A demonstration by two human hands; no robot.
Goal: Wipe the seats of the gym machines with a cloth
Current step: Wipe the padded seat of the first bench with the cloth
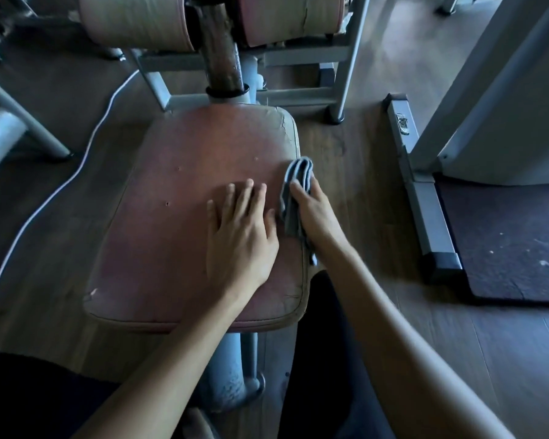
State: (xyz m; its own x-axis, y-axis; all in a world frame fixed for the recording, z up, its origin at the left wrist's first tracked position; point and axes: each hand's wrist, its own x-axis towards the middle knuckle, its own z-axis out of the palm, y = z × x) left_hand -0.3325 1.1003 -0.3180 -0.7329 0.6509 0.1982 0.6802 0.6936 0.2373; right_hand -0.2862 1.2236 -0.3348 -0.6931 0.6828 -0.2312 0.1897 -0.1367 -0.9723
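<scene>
we've got our left hand (240,231) flat and spread on the worn pinkish padded vinyl seat (184,198) to brace, while our right hand (314,213) grips the folded grey cloth (293,185) at its right edge, probably mid-wipe

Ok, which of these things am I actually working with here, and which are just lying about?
In the job: pink seat, grey cloth gripped by the right hand, left hand flat on the seat.
Just around: white cable, dark mat, roller pads.
</scene>
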